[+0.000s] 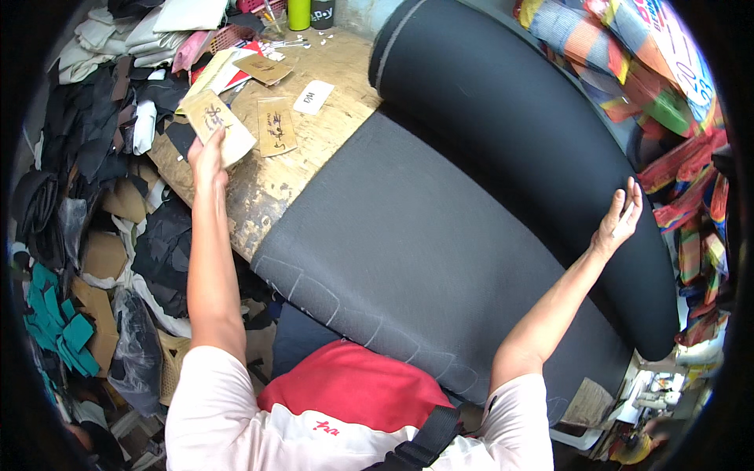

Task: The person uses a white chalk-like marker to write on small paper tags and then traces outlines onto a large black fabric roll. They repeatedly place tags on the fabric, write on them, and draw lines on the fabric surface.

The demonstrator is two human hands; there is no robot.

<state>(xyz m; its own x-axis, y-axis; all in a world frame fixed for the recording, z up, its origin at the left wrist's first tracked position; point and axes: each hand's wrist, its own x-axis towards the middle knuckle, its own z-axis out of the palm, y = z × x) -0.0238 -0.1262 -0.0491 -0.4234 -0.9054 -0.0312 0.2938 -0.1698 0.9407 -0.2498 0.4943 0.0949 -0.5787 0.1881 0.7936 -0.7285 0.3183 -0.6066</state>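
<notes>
My left hand [209, 161] is closed on the near edge of a pale tan card template [232, 141] with dark handwriting, held over the left side of the wooden table. My right hand [617, 222] is raised at the right end of a thick black fabric roll [503, 133]. Its fingers are partly bent around a small, pale, slim thing that I cannot make out. From the roll, a dark grey sheet of fabric [393, 212] lies spread toward me. White outlines of several shapes run along its near edge.
More brown card pieces [276, 129] and a white card [313, 97] lie on the wooden table [334, 125]. Fabric scraps [71, 118] are heaped at left. A green bottle [298, 14] stands at the back. Colourful woven sacks [581, 39] crowd the right, above a white machine [660, 390].
</notes>
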